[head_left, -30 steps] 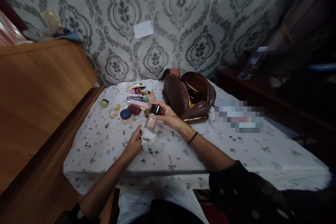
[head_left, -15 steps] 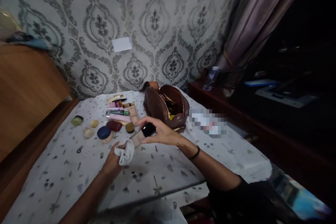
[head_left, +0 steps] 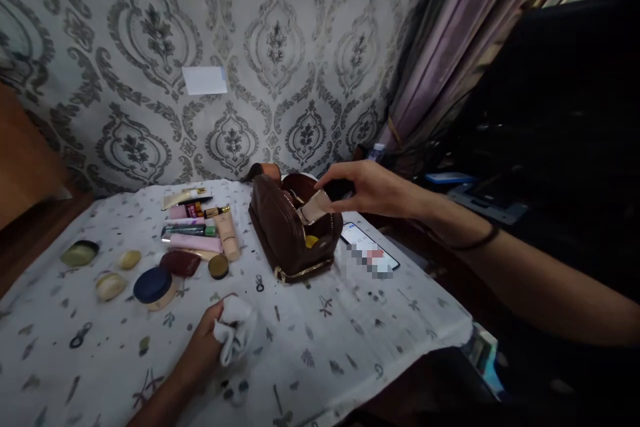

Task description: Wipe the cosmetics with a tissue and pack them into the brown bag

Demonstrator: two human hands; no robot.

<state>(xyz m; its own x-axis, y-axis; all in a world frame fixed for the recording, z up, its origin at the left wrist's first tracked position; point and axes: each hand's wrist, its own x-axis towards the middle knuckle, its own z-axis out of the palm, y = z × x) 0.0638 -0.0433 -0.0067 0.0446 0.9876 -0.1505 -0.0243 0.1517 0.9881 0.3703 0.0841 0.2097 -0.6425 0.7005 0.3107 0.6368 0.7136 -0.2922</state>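
My right hand [head_left: 375, 188] is closed around the dark-capped end of a beige foundation bottle [head_left: 316, 207]. The bottle's pale end tilts down into the mouth of an open brown leather cosmetic bag [head_left: 274, 230]. Inside the bag something yellow [head_left: 311, 241] shows; other contents are dark and hard to make out. Low over the table, my left hand [head_left: 204, 337] grips a crumpled white cloth [head_left: 235, 328] in closed fingers. Nearest to that hand stand a jar with a dark blue lid [head_left: 153, 284] and a small brown-lidded pot [head_left: 219, 266].
Several tubes lie in a group, among them a beige tube [head_left: 227, 233] and a pink tube [head_left: 193, 243]. A dark red case [head_left: 180, 263] and a green rounded item [head_left: 80, 253] lie left. Right of the bag is a phone [head_left: 365, 240] on the patterned tablecloth [head_left: 310, 327].
My right hand has carried the foundation bottle away from the cloth, rightward to the bag's opening. My left hand stays over the table with the cloth. The view has turned right.
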